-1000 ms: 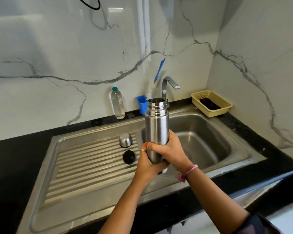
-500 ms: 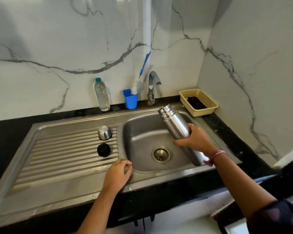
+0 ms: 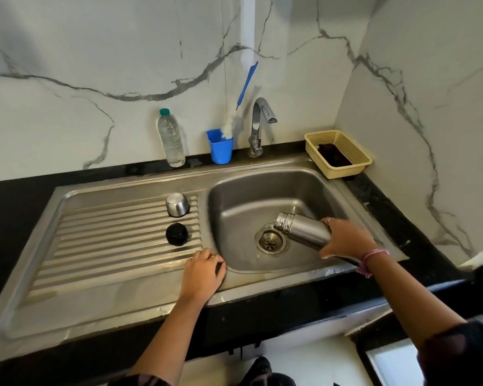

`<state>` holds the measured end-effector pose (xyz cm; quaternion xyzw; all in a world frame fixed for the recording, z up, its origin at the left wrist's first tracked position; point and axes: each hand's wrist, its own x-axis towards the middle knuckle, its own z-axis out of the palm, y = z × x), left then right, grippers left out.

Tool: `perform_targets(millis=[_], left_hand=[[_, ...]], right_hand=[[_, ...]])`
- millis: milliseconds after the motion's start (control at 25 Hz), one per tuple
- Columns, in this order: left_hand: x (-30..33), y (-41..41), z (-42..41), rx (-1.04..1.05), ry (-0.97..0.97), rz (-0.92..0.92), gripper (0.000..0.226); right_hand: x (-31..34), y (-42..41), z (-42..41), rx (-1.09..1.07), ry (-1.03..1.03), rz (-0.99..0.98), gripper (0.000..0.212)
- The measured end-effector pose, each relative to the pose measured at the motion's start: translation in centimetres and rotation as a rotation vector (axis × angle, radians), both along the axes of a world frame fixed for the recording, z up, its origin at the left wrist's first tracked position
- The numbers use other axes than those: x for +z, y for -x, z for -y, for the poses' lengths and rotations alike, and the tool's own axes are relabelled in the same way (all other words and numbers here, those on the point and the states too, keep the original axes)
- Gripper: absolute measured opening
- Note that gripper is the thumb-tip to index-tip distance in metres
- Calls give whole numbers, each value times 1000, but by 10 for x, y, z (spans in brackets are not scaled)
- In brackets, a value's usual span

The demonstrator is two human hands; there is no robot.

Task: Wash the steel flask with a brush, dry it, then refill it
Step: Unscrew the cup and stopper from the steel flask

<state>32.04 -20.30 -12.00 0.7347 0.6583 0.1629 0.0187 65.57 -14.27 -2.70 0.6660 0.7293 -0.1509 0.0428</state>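
**Right hand tips flask over drain, brush untouched**

Our right hand is wrapped round the lower body of the steel flask, which is tilted well over, mouth down toward the drain inside the sink basin. Water seems to run from the mouth; hard to be sure. Our left hand holds nothing: it rests on the sink edge beside the basin, fingers loosely curled.

The steel cup and black stopper sit on the drainboard, well apart from the flask. The bottle brush stands in the blue cup just beside the tap. A water bottle is further left, and a yellow basket is in the corner.

Step, as we judge it: emptying the flask before washing. Scrubbing not yet begun.

Next move likely needs the free left hand to reach back for the brush, and the flask turned mouth-up so the brush head can enter the narrow neck. Tap probably needed too.
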Motion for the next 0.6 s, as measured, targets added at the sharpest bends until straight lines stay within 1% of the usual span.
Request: perform_targets(millis=[240,480,600], left_hand=[[0,3,-3,-11,32,-36,19],[0,3,-2,-3,26,-26,14],[1,2,-2,3,37,-26,18]], right_hand=[[-1,-1,0,27,-27,156,68],[5,-2,-6,141,-92,384,69],[16,-1,-8,139,-128,496,76]])
